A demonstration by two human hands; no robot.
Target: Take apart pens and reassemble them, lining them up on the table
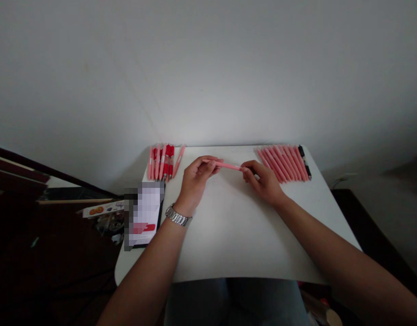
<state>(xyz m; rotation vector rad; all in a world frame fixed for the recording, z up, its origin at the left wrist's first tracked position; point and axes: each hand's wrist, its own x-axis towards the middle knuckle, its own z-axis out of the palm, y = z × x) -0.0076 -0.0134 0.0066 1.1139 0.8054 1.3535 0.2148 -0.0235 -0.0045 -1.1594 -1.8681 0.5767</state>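
A pink pen (230,165) is held level above the middle of the white table. My left hand (199,174) pinches its left end between thumb and fingers. At the pen's right end, my right hand (259,177) grips the tip with closed fingers. Beyond my left hand lies a group of pink and red pens (162,163), with one pink pen (179,161) slanted beside it. A row of pink pens (285,163) lies side by side at the right back, and a black pen (304,163) rests at its right end.
A dark-edged device or folder with a pale, partly blurred face (147,215) lies on the left of the white table (235,244). A wall (208,81) stands directly behind the table. Mixed items (108,217) sit beyond the table's left edge.
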